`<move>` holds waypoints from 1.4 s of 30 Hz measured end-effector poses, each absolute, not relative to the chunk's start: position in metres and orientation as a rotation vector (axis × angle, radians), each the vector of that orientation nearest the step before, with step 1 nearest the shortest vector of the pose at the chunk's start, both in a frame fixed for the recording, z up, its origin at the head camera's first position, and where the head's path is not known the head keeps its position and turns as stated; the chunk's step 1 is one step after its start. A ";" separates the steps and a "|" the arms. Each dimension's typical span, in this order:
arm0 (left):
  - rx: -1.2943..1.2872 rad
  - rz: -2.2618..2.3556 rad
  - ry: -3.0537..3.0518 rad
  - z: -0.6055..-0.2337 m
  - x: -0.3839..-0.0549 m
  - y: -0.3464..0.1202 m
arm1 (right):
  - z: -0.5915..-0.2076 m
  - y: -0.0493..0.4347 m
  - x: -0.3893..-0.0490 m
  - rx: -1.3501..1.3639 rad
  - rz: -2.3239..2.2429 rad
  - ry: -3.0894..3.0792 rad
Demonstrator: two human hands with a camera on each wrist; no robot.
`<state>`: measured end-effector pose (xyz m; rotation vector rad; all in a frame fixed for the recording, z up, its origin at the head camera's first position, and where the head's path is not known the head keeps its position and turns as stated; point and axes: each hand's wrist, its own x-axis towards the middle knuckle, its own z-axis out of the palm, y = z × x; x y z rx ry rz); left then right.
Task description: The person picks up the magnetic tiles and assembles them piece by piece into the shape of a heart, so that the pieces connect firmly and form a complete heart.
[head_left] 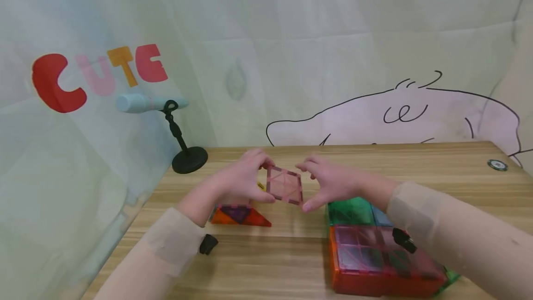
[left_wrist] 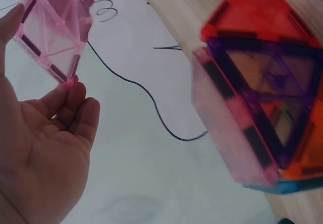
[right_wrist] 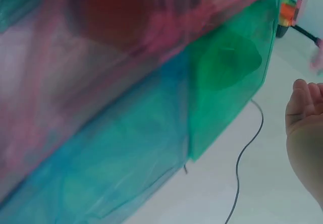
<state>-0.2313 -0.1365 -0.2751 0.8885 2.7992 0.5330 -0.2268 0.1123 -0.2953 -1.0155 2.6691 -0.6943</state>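
My left hand (head_left: 247,177) pinches a square, translucent pink magnetic tile (head_left: 285,185) between thumb and fingers, raised above the wooden table. In the left wrist view the same pink tile (left_wrist: 53,37) is tilted, its corner at the fingertips of the left hand (left_wrist: 50,138). On the tile's other side is my right hand (head_left: 333,182), fingers spread and slightly bent, thumb close to the lower corner; whether it touches is unclear. Below the left wrist sits a small structure of orange, purple and red tiles (head_left: 239,215), with a pink side tile (left_wrist: 227,118).
A larger block of red, pink, green and blue tiles (head_left: 387,258) stands under the right forearm. At the back left a black stand (head_left: 189,160) holds a light-blue microphone-like object (head_left: 139,103). A round chip (head_left: 497,165) lies at the far right of the table (head_left: 266,263).
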 end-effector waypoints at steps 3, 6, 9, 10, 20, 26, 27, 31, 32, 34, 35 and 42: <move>0.877 0.428 2.814 -0.282 -0.235 -0.142 | -0.294 0.121 -0.226 -0.960 -0.748 2.650; 0.889 0.330 2.822 -0.293 -0.241 -0.147 | -0.292 0.130 -0.225 -0.948 -0.775 2.667; 0.909 0.230 2.828 -0.305 -0.248 -0.150 | -0.292 0.138 -0.225 -0.989 -0.781 2.681; 0.917 0.186 2.833 -0.309 -0.250 -0.151 | -0.292 0.139 -0.225 -0.998 -0.776 2.689; 0.902 0.054 2.842 -0.330 -0.259 -0.157 | -0.290 0.146 -0.224 -1.000 -0.734 2.708; 0.804 0.145 2.780 -0.332 -0.260 -0.164 | -0.291 0.149 -0.224 -1.001 -0.687 2.713; 0.787 0.154 2.773 -0.332 -0.260 -0.165 | -0.292 0.150 -0.223 -0.996 -0.685 2.711; 0.746 0.124 2.779 -0.331 -0.256 -0.169 | -0.294 0.147 -0.222 -0.983 -0.609 2.715; 0.747 0.112 2.782 -0.331 -0.255 -0.168 | -0.295 0.148 -0.222 -0.982 -0.582 2.716; 0.755 0.086 2.784 -0.330 -0.252 -0.165 | -0.296 0.148 -0.221 -0.987 -0.527 2.715; 0.760 0.085 2.782 -0.330 -0.250 -0.163 | -0.297 0.148 -0.221 -0.984 -0.509 2.712; 0.885 0.147 2.690 -0.326 -0.234 -0.153 | -0.300 0.147 -0.219 -1.017 -0.493 2.678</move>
